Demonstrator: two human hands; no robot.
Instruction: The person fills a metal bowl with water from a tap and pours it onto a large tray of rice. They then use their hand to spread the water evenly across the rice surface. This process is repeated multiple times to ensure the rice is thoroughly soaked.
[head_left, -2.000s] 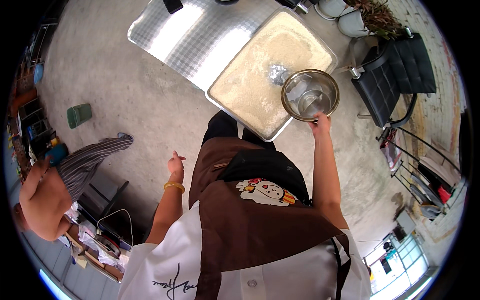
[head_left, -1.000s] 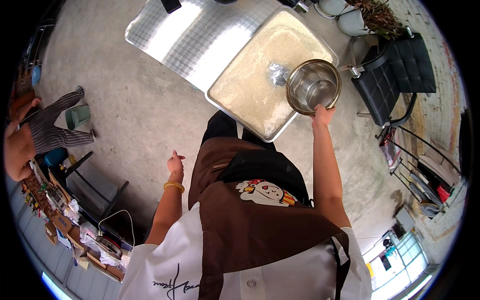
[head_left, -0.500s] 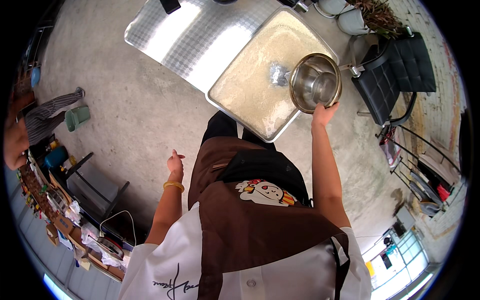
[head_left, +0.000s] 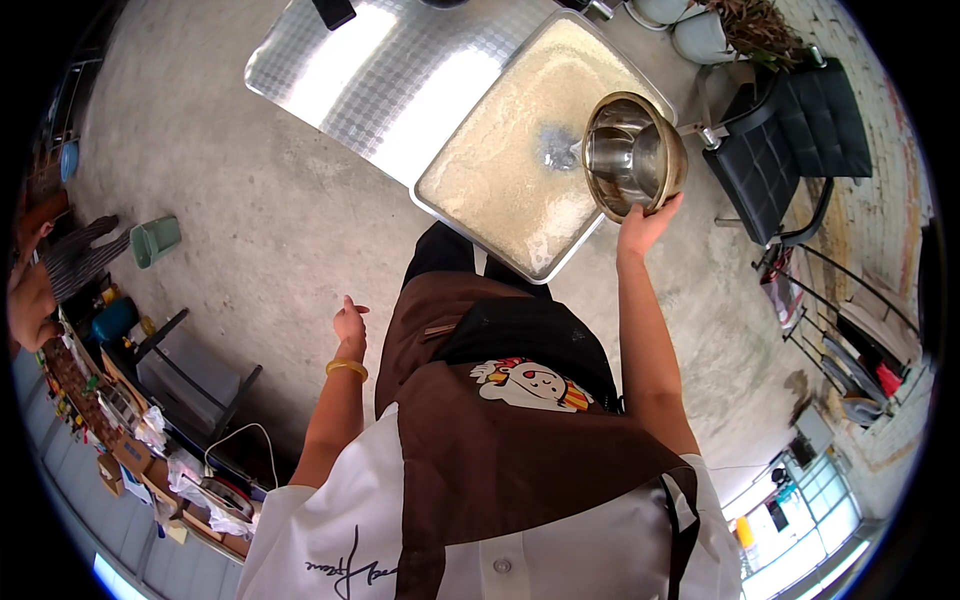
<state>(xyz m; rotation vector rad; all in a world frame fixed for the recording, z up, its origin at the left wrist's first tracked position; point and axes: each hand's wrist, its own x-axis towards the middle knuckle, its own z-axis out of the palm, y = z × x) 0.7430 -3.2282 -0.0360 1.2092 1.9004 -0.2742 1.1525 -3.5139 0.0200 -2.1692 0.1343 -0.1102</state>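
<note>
Far left, at the frame's rim, another person's striped sleeve [head_left: 70,255] beside a green bucket [head_left: 155,240] on the concrete floor, farther out than two seconds ago. Left hand [head_left: 350,322], gold bangle at the wrist, raised free at the side with fingers loosely spread, grip released and holding nothing, unchanged over the last two seconds. Centre, a patterned metal bench [head_left: 350,70] carrying a large rectangular tray [head_left: 440,200] filled with a pale, grainy mass, one wet grey patch near its right side. Right hand [head_left: 645,225] clenched on the rim of a steel bowl [head_left: 632,155], held above the tray's right edge; level two seconds ago, now tipped steeply with its mouth turned toward the tray, inside showing bare metal, so apparently close to emptied. Right of that, a black chair [head_left: 790,130] standing clear of the bench.
</note>
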